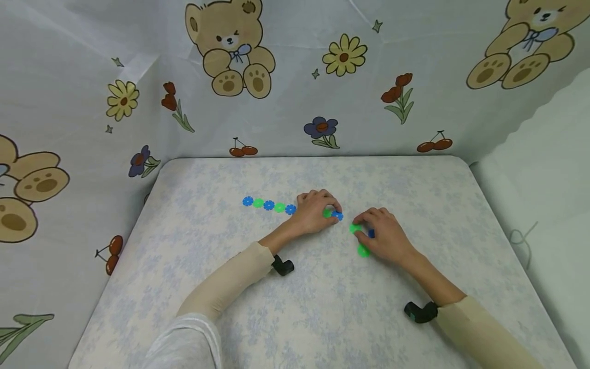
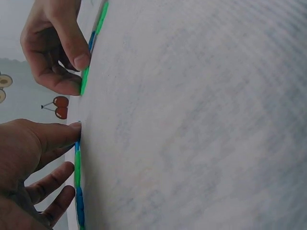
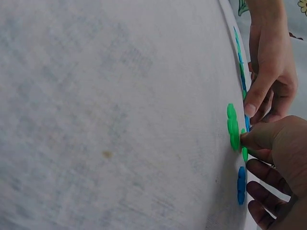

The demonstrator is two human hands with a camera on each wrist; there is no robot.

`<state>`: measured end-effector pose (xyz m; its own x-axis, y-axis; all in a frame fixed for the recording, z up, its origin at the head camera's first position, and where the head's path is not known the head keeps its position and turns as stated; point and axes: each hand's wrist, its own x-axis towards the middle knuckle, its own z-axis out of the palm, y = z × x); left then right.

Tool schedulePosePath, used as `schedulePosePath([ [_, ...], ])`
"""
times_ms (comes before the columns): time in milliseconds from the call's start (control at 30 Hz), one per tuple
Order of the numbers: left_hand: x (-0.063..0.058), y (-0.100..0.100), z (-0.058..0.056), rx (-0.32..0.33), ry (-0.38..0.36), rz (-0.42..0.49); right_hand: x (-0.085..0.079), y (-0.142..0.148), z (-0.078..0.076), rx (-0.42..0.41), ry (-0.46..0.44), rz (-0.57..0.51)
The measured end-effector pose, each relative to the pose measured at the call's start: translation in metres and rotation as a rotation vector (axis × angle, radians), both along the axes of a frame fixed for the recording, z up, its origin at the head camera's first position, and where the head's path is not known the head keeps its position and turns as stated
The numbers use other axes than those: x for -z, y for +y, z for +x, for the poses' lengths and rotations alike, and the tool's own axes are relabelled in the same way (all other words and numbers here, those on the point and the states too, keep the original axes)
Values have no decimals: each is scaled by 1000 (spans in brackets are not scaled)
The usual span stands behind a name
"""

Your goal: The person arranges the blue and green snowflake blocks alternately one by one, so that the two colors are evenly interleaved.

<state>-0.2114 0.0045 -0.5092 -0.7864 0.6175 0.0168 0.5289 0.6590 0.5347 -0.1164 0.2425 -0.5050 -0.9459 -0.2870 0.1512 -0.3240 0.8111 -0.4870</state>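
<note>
A row of small notched plastic discs, blue and green in turn, lies on the table, with a blue disc [image 1: 248,201] at its left end. My left hand [image 1: 313,212] reaches over the row and hides part of it. Its thumb and forefinger pinch the blue disc [image 1: 338,216] at the right end, beside a green disc [image 2: 77,167]. Across a small gap, my right hand [image 1: 386,237] pinches a green disc [image 1: 354,228] at its edge. Partly under that hand lies a blue disc [image 3: 241,185]. Another green disc [image 1: 363,250] rests nearer me, below the right thumb.
The table [image 1: 322,307] has a pale flowered cover. A curtain [image 1: 286,77] printed with bears and flowers hangs behind its far edge. Black wrist devices [image 1: 283,266] stick out by both sleeves. A thin cord [image 1: 523,241] hangs off the right side.
</note>
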Motion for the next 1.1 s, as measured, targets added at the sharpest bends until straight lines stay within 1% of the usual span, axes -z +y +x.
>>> schedulePosePath([
  [100, 0, 1, 0, -2, -8, 2, 1, 1, -5, 17, -6, 0],
  [333, -3, 1, 1, 9, -17, 8, 5, 0, -15, 71, -13, -55],
  [567, -3, 0, 0, -2, -14, -7, 8, -6, -25, 95, -9, -71],
  [733, -2, 1, -1, -3, -11, -15, 7, -10, -27, 105, -7, -71],
  [967, -1, 0, -1, -2, -9, -20, 11, -12, -28, 101, -11, -84],
  [1100, 0, 0, -2, 2, -5, -14, 12, -13, -29, 103, 4, -81],
])
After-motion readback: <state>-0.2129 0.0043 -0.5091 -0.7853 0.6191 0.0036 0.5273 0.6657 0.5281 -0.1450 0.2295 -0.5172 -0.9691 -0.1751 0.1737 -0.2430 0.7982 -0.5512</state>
